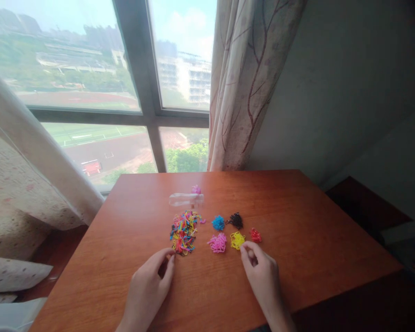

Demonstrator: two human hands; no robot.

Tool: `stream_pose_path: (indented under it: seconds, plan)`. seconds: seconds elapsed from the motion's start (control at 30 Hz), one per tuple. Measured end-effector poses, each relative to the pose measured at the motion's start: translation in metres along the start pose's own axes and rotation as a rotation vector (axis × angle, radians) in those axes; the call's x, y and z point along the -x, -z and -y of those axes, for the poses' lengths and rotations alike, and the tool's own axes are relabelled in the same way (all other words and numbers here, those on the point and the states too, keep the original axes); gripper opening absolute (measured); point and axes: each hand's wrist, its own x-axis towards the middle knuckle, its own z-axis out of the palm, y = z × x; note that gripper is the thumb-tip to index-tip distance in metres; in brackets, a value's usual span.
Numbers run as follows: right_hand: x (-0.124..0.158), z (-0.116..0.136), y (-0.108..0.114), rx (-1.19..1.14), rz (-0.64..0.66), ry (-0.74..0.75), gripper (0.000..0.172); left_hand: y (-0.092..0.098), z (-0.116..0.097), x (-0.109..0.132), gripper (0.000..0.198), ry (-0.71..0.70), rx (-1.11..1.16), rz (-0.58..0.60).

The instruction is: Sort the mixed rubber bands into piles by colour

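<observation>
Daylight comes through a grey-framed window, with a green sports pitch, a reddish running track and pale buildings outside. Patterned curtains hang on both sides of it, the right one printed with dark red branches, and beyond that runs a shadowed wall. Below the window stands a reddish-brown wooden table. Toward its far edge lies a clear plastic container, with a small pink item just behind its right end.

Nearer the person is a mixed heap of rubber bands in many colours. To its right sit five single-colour piles: the blue pile and black pile farther back, the pink pile and yellow pile in front of them, and the small red pile at the far right.

At the near edge of the mixed heap, the left hand has thumb and forefinger nearly together; whether they pinch a band, I cannot tell. Beside the yellow pile, the right hand is curled, thumb and forefinger tips close together at the pile's near edge, and any band between them is too small to make out
</observation>
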Motion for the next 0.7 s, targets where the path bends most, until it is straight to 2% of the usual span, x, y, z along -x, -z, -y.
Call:
stream_pose_path:
  seconds: [0.17,0.43,0.57,0.7]
  plan:
    - [-0.005,-0.013,0.000,0.024,-0.018,-0.036,0.047,0.000,0.001,0.000,0.023,0.000,0.001,0.004]
    - [-0.003,-0.013,-0.003,0.085,-0.031,-0.022,0.047,0.001,0.001,0.000,0.022,0.001,0.023,-0.008]
    - [-0.001,-0.002,-0.003,0.064,-0.066,0.015,0.043,0.001,0.001,0.000,0.021,0.027,0.008,0.019]
    - [0.011,0.024,-0.015,-0.049,0.052,0.099,0.035,0.000,-0.001,0.001,0.019,0.035,-0.056,0.056]
